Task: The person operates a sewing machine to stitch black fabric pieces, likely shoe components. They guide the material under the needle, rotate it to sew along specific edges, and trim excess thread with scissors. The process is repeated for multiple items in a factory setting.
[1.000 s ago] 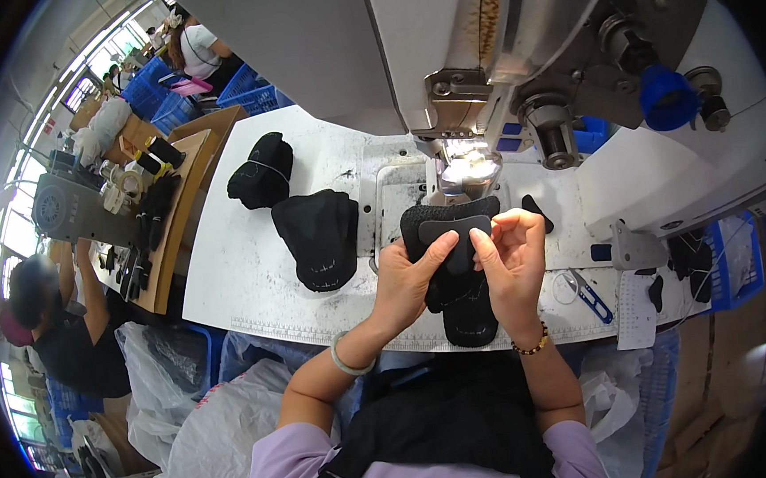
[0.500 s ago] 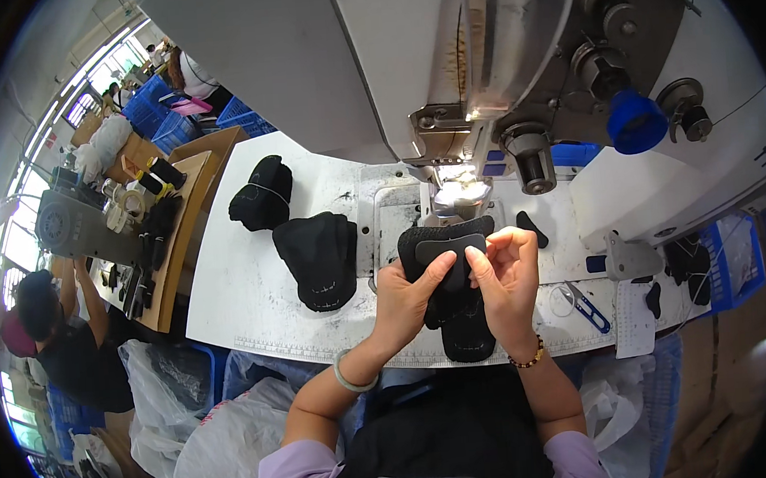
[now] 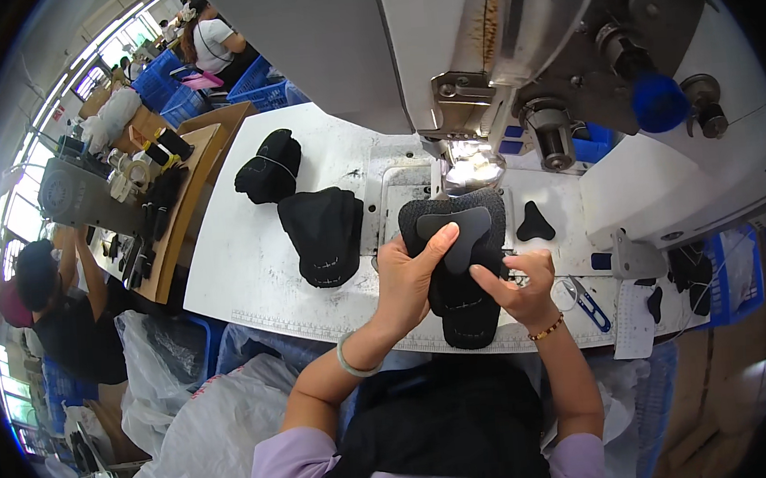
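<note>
My left hand grips a black fabric piece with a mesh-like surface, its thumb pressing on a smooth dark grey three-lobed patch that lies on top. At the piece's right edge is my right hand, its fingers curled and its thumb tip against the fabric, just beside the patch's lower lobe. Below the hands, black pieces with white marks reach to the table's front edge. A sewing machine's needle area, brightly lit, stands just beyond the held piece.
Left on the white table lie a stack of black pieces and a tied black bundle. To the right are another three-lobed patch and blue-handled thread snips. A co-worker sits at another machine far left.
The patch has turned from lying crosswise to showing all its lobes, flat on the fabric. My right hand has moved right and down, away from my left thumb. The view has shifted slightly.
</note>
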Demonstrator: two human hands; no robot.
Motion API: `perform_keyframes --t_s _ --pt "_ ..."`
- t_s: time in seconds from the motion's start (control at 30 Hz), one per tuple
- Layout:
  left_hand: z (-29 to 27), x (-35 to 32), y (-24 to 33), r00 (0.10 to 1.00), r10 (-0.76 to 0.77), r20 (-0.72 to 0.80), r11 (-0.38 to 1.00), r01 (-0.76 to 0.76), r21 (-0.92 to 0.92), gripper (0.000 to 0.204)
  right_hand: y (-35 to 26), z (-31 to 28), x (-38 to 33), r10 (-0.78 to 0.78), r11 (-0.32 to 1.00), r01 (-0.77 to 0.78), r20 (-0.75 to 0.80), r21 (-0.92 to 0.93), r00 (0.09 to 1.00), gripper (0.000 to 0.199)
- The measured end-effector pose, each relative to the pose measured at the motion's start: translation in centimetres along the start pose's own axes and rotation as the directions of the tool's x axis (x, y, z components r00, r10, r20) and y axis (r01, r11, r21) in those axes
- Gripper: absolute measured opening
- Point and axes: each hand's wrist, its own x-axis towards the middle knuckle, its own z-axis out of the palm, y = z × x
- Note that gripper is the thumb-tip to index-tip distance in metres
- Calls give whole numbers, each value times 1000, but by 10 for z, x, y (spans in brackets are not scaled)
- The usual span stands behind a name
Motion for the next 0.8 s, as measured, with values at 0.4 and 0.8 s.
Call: perform_keyframes --t_s 0.4,0.8 --pt "-3 29 38 998 64 -9 995 -63 79 23 11 12 76 111 951 -164 207 262 972 37" --pt "-6 78 27 952 242 188 883 -296 364 18 39 32 52 131 968 -162 162 193 978 46"
